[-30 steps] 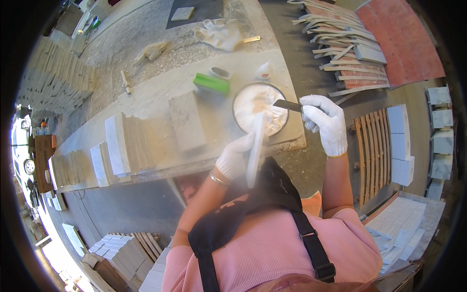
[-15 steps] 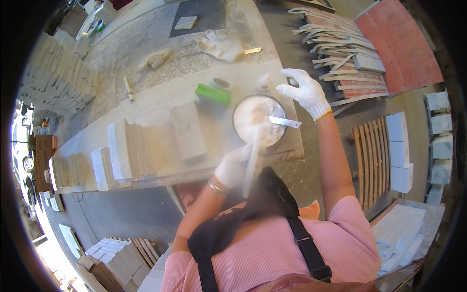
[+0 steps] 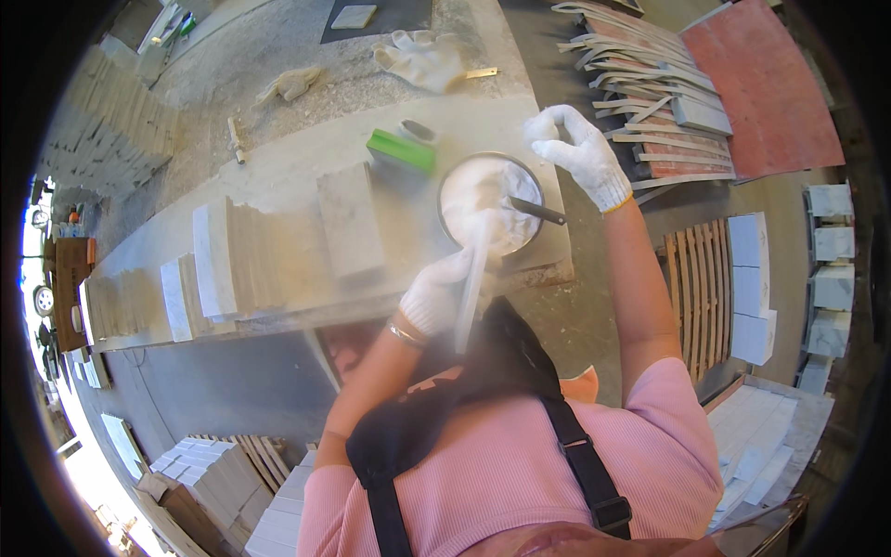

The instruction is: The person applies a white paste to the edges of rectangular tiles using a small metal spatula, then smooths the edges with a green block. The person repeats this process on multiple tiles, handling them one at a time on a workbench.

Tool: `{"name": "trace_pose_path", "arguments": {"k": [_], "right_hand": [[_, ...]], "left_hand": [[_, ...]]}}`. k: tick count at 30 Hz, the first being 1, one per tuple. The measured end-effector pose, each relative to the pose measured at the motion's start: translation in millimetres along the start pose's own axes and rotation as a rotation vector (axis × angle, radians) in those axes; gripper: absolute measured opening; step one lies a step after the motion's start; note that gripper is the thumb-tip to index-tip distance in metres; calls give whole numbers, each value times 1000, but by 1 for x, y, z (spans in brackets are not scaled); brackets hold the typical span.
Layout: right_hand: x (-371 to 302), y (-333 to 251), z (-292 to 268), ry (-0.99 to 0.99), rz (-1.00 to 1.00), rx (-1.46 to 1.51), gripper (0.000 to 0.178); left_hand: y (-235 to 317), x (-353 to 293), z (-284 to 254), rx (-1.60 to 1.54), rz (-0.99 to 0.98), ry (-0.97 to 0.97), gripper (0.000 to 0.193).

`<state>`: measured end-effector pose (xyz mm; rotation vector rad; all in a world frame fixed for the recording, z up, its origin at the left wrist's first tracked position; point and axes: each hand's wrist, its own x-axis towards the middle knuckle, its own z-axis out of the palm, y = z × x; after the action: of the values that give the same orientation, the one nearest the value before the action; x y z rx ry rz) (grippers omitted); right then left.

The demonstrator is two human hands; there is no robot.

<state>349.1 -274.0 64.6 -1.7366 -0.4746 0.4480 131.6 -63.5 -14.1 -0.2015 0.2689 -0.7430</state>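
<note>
My left hand (image 3: 434,295), in a white knit glove, grips a thin pale stone tile (image 3: 471,288) held on edge beside the near rim of a round bowl (image 3: 444,227). White powder or paste (image 3: 478,190) fills the bowl. A putty knife (image 3: 538,211) rests in it, its end sticking out over the right rim. To the right of the bowl, my gloved right hand (image 3: 580,158) is raised with fingers curled in a pinch. A small white bit shows at its fingertips, too indistinct to name.
Left of the bowl lie a green block (image 3: 401,150), a grey oval piece (image 3: 418,131) and a flat tile (image 3: 351,223). Several tiles (image 3: 237,260) stand on edge farther left. Gloves (image 3: 419,63) lie at the back. Wooden pallets (image 3: 698,297) and stone strips (image 3: 664,102) are at right.
The white lump beside the bowl is gone from the table, and my right fingers have closed together. The putty knife's face looks darker. The whole view has shifted slightly.
</note>
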Motion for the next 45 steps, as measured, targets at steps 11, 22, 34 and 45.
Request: {"name": "trace_pose_path", "arguments": {"k": [11,22,34,45], "right_hand": [[-83,-78,2,-138,116,-47,54],[-90,-97,9,-147,157,-91,46],[-86,-100,14,-135,118,-174,42],[-85,-99,13,-136,82,-231,42]], "left_hand": [[1,2,-18,191,72,74,36],[-5,-1,-8,289,165,93,37],[-1,-3,-16,315,142,105,46],[-4,-3,-8,326,179,104,36]]}}
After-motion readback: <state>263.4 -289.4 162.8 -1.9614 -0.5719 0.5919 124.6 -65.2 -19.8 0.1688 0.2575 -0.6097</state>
